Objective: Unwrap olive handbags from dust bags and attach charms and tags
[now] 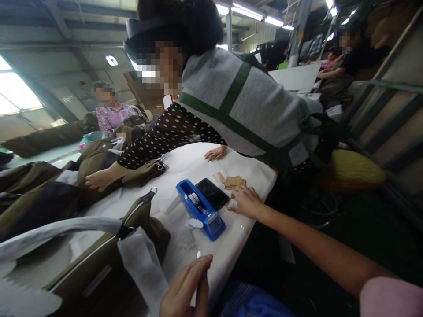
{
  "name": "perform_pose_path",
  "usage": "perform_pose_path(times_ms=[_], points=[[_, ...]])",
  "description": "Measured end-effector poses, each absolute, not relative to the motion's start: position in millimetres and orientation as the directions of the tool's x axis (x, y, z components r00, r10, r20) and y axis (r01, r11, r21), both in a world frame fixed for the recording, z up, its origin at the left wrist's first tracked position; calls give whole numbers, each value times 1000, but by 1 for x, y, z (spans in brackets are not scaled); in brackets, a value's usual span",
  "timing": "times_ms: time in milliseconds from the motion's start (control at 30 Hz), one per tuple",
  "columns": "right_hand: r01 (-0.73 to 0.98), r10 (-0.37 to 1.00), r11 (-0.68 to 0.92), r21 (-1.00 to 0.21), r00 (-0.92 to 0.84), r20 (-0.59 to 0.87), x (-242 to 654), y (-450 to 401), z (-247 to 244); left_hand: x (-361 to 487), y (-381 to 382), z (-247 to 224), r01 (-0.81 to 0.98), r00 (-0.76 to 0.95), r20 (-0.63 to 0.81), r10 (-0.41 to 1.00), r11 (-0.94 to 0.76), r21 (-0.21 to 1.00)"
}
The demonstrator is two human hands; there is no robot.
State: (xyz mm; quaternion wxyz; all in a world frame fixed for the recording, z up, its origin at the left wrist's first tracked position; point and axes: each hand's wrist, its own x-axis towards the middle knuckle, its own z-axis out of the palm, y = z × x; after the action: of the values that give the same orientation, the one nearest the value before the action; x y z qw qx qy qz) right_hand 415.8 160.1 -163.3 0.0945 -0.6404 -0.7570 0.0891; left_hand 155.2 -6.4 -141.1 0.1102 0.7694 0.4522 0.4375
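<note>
The left hand (185, 288) is rising at the near table edge, thumb and fingers pressing together on a thin white strip (198, 254), whose tip is projecting above the fingers. To its left, an olive bag (102, 273) is occupying the near corner, its handle wearing a white wrapping (66, 229). Forward of the left hand, a blue tape dispenser (214, 226) is standing on the white table (244, 224).

The right hand (246, 202) is reaching in beyond the dispenser, fingers bending over a small white piece (232, 203) on the tabletop; from my position I am not able to tell whether they are gripping it. A dark flat device (213, 193) is lying just behind the dispenser, and brown paper pieces (235, 181) are lying near the right hand's fingers.

Across the table, a co-worker in a grey and green garment (251, 101) is leaning over, one hand (99, 179) reaching to the olive bags at left, the other (216, 153) resting on the table. Farther back, a person in a floral top (112, 115) is facing the work area. Ceiling lights (247, 12) are glowing overhead.
</note>
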Motion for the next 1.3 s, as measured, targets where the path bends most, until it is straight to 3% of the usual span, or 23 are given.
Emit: perform_pose_path(times_ms=[233, 433, 567, 733, 867, 1000, 1167, 1300], points=[[934, 958, 135, -331, -208, -195, 427, 185, -152, 161, 5, -130, 588, 356, 529, 771, -625, 514], [940, 987, 62, -337, -108, -119, 462, 194, -132, 174, 27, -114, 577, 370, 525, 766, -632, 516], [915, 997, 45, -400, -66, -40, 488, 192, -116, 188, 47, -113, 540, 342, 454, 822, -568, 621], [780, 956, 226, -583, -292, -21, 490, 167, -85, 223, 76, -108, 353, 243, 301, 922, -373, 858], [642, 880, 342, -687, -475, -6, 476, 140, -60, 246, 93, -105, 168, 359, 162, 919, -235, 958], [496, 810, 355, -792, -586, -3, 466, 125, -43, 250, 94, -115, 18, 485, 70, 872, -90, 996], [450, 814, 238, -861, -576, -76, 465, 116, -42, 212, 60, -126, 66, 341, 12, 940, -37, 997], [489, 780, 181, -853, -600, -179, 462, 105, -65, 156, 7, -113, 297, 172, -10, 985, -42, 954]])
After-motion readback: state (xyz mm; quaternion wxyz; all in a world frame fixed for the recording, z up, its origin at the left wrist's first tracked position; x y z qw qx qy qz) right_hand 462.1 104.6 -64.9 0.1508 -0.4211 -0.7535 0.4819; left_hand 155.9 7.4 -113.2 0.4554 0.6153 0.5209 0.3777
